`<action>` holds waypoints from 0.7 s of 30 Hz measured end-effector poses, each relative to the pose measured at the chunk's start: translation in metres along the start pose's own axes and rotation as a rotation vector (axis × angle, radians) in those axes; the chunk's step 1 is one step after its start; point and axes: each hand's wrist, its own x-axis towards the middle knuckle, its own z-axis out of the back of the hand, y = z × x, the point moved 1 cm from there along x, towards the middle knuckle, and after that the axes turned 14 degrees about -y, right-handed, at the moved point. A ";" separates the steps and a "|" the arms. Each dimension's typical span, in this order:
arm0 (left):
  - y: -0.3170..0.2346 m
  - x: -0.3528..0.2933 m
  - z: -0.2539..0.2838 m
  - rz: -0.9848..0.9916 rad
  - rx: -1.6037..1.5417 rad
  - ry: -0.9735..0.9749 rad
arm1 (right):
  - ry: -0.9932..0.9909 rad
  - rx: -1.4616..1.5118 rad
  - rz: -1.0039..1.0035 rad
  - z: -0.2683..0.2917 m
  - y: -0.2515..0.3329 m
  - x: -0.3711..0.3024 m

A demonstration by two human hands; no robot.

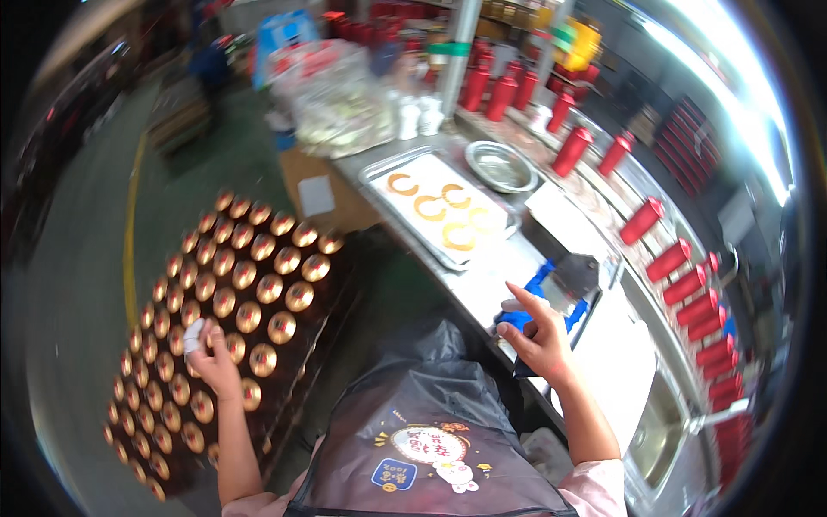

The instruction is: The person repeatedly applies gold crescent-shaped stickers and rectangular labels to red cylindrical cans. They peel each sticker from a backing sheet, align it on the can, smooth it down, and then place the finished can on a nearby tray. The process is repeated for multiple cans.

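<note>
My left hand [216,365] is over a dark block of several rows of gold-topped round pieces [269,288] at the left. Its fingers, one wrapped in white, are bent around one of these pieces; the hand partly hides it. My right hand [538,338] is raised by the worktable's near edge, thumb and forefinger apart, with nothing seen between them. White covering shows on one of its fingers. Just beyond it lies a blue item [551,297] beside a dark one [577,274].
A metal tray [376,176] with several orange rings stands on the worktable near a round metal bowl [501,166]. Red bottles [643,221] line a curved track along the far right. A sink [659,431] is at the lower right. Bagged goods [332,99] stand at the table's far end.
</note>
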 end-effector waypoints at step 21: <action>-0.447 -0.367 -0.808 -0.426 -0.266 1.032 | -0.620 0.232 -0.761 0.116 -0.176 0.002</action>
